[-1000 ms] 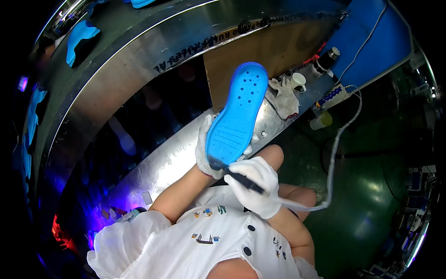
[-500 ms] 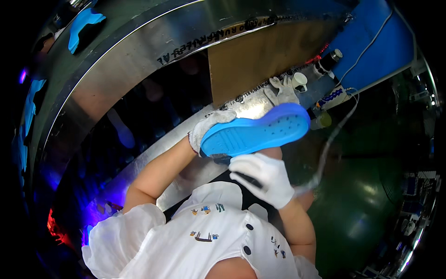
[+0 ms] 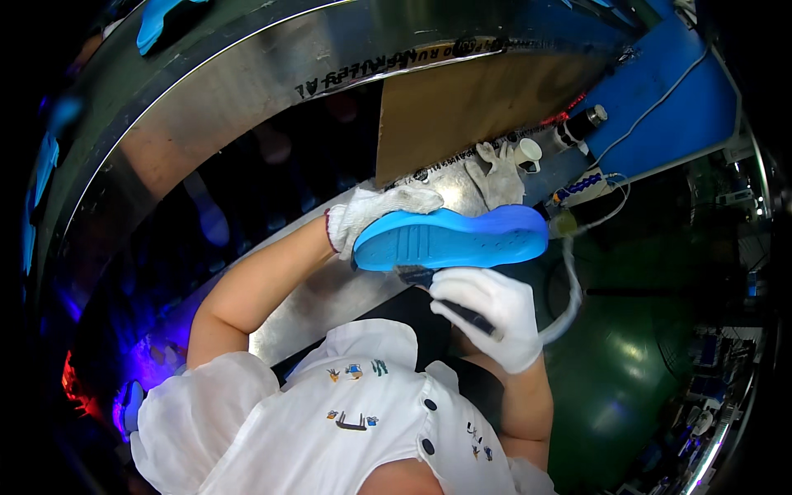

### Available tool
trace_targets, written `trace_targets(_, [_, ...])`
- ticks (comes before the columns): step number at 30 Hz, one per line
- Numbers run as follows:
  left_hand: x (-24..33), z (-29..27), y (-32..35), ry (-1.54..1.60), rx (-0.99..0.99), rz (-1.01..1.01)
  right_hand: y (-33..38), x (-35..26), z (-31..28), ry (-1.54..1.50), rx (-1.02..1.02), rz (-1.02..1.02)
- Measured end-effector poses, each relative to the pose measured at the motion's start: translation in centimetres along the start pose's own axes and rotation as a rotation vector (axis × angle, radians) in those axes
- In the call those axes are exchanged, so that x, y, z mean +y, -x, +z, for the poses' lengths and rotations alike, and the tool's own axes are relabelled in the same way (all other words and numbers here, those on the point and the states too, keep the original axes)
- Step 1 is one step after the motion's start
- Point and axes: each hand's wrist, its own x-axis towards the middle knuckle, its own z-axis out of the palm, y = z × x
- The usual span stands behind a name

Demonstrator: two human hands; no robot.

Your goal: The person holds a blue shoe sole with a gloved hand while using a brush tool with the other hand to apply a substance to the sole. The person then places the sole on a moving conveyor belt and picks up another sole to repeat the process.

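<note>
My left hand (image 3: 384, 208), in a white knit glove with a dark cuff edge, grips a bright blue shoe sole (image 3: 462, 239) along its far edge near the left end. The sole is held tilted, so its grooved and dotted face shows. In a smooth white glove, my right hand (image 3: 495, 313) is closed on a brush (image 3: 414, 275) with a dark, flat end. That end meets the sole's near edge, left of its middle. The fingers hide most of the brush handle.
A metal ledge (image 3: 318, 309) runs under my hands. Beyond it stand a brown board (image 3: 462, 115), a spare white glove (image 3: 495, 175), a white cup (image 3: 528, 154) and a dark bottle (image 3: 582, 125). Dim soles (image 3: 206, 210) lie at left. A pale hose (image 3: 571, 293) hangs at right.
The sole has tipped, so its face looks narrower and its long axis lies more level. My right hand and the brush have shifted slightly right along the near edge.
</note>
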Motion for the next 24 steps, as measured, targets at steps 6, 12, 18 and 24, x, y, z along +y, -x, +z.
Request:
trace_targets(6, [3.7, -0.3, -1.2, 0.565, -0.087, -0.711, 0.4, 0.9, -1.2, 0.096, 0.071, -0.006])
trace_targets(12, [4.8, -0.8, -1.1, 0.635, -0.222, -0.529, 0.6, 1.1, -3.0, 0.19, 0.076, -0.023])
trace_targets(18, [2.8, 1.5, -0.8, 0.94, -0.162, -0.551, 0.5, 0.5, -0.4, -0.077, 0.085, -0.013])
trace_targets(24, [-0.3, 6.2, 1.1, 1.522, -0.203, -0.215, 0.3, 2.1, 1.4, 0.257, 0.578, 0.019])
